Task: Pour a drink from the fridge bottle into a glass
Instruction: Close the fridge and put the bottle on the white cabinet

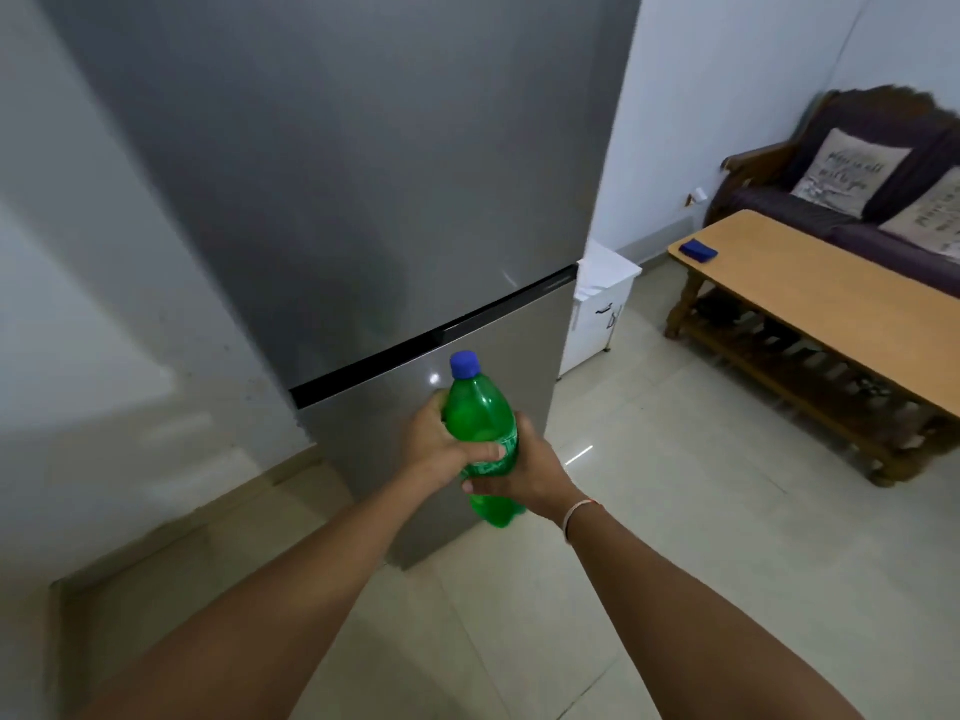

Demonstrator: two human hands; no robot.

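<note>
Before the closed fridge (363,200), both hands wrap the upright green bottle (480,423), left hand (439,449) clasping its upper body, right hand (530,472) gripping lower, blue cap (464,364) on.

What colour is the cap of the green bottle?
Blue. The cap shows clearly in the head view, on top of the green bottle.

Both doors of the grey fridge (363,200) are shut, a flat wall blocking the way straight ahead of the left hand (441,449) and right hand (530,475), which hold the green bottle (480,433) close to the lower door. To the right the tiled floor (675,511) lies open as far as the wooden table (831,314). A small blue object (700,249) sits at the table's far corner, the rest of its top is bare, and a white cabinet (597,314) fills the gap beside the fridge's right edge.
</note>
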